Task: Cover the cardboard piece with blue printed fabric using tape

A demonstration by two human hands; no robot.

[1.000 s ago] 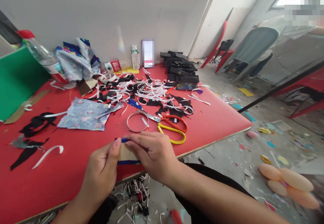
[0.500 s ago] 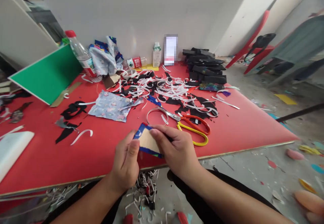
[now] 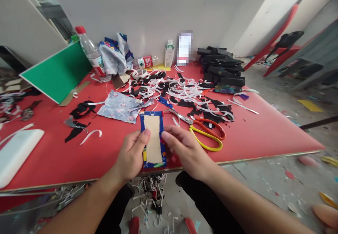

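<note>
Above the table's front edge I hold an upright rectangular board (image 3: 153, 139), its beige face bordered by blue patterned fabric folded over the edges. My left hand (image 3: 133, 149) grips its left side, thumb flat on the beige face and fingers hidden behind. At the right side, my right hand (image 3: 186, 147) has its thumb on the fabric border and its other fingers curled, partly blurred. Just beyond this hand lie scissors (image 3: 206, 133) with one red and one yellow handle. Light-blue printed fabric (image 3: 118, 107) rests flat behind my left hand.
White strips and black scraps (image 3: 185, 93) heap mid-table. Folded black pieces (image 3: 223, 68) are stacked behind, right of a phone (image 3: 184, 49) and a small bottle (image 3: 169, 54). A red-capped bottle (image 3: 93, 57) leans by a green board (image 3: 58, 72). A white object (image 3: 21, 156) lies at left.
The fabric-edged board has turned from tilted to upright, showing its whole beige face. My right hand has shifted from across the board to its right edge. The view has shifted slightly.
</note>
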